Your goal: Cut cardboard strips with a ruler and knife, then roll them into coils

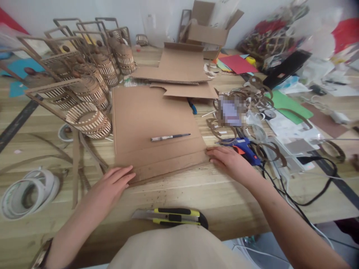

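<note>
A brown cardboard sheet (151, 116) lies in front of me, with crease lines running across its near part. My left hand (116, 179) holds its near left corner, fingers laid over the top and thumb hidden. At the near right corner, my right hand (224, 158) has its fingertips closed on the edge. A capped pen (170, 137) rests on the sheet. Between me and the cardboard, a yellow and black utility knife (174, 217) lies on the table with its blade pointing left. The blue glue gun (245, 149) is just beyond my right hand.
Several bamboo lantern-like baskets (89, 119) with tall handles crowd the left. Tape rolls (29, 192) stand at the near left. More cut cardboard (181, 63) lies behind the sheet. Brown strip rings (258, 89), coloured paper (291, 106) and black cables (308, 201) cover the right.
</note>
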Demonstrator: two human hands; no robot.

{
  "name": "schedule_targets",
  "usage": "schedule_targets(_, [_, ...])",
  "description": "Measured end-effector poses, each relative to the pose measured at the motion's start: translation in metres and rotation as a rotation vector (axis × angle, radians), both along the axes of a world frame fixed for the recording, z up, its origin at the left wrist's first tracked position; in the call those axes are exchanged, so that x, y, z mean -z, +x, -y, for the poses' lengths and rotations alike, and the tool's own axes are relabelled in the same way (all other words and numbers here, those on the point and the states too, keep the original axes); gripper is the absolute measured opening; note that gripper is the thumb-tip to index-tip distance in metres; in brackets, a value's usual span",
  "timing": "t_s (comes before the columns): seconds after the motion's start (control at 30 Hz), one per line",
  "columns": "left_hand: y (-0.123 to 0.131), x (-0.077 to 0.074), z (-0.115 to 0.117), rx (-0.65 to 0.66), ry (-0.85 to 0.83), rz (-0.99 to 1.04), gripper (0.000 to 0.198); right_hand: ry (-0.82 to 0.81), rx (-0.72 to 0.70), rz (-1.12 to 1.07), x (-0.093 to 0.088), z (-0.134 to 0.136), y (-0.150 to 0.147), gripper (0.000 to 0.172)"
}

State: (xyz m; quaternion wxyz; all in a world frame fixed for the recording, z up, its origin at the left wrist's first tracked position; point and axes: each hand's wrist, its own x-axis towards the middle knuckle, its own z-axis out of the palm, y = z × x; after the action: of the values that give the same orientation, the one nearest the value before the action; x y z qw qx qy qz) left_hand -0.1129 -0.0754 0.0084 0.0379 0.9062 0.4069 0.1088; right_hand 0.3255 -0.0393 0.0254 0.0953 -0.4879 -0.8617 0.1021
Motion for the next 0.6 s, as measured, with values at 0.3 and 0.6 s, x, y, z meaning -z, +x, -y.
schedule_targets(0.3, [-0.0015, 0.0031, -0.0009, 0.019, -0.022, 0.036, 0.041, -0.018, 0.022, -0.042, -0.0008, -0.0004, 0.0016, 0.028])
schedule_targets(0.6, [0.0024, -0.0032, -0.0015, 0.018, -0.060, 0.005, 0.038, 0.019, 0.000, 0.001, 0.0008, -0.0014, 0.0030, 0.032])
